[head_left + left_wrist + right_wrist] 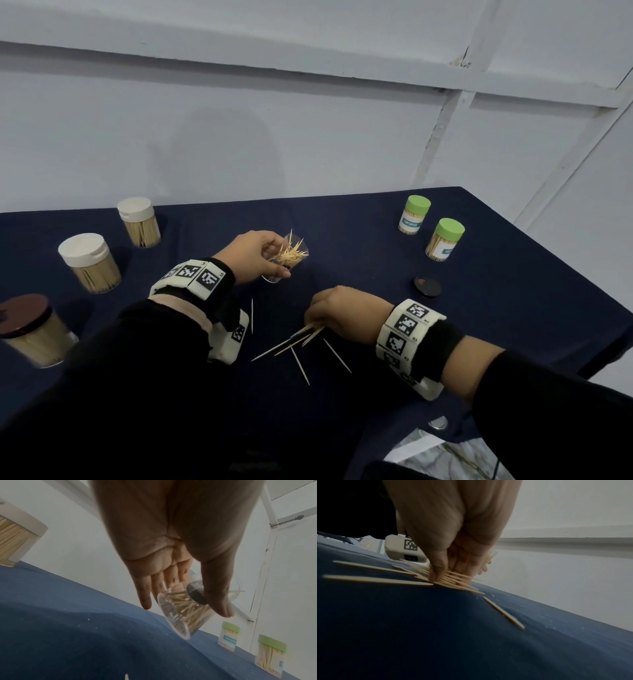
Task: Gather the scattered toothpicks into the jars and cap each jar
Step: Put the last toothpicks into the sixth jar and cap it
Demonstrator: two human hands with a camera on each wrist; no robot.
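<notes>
Tilting the open jar in my left hand, I pinched scattered toothpicks against the counter with my right hand.

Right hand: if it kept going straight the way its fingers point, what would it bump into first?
The right hand points down, its fingers already on the loose toothpicks, so it would likely meet those and the dark tablecloth beneath.

Black long sleeves cover both forearms. Behind each hand's fingers, a cream block band rings the wrist, faced with black-and-white square code tags, over a black cuff. Cream camera housing hangs under left wrist, tagged too.
</notes>
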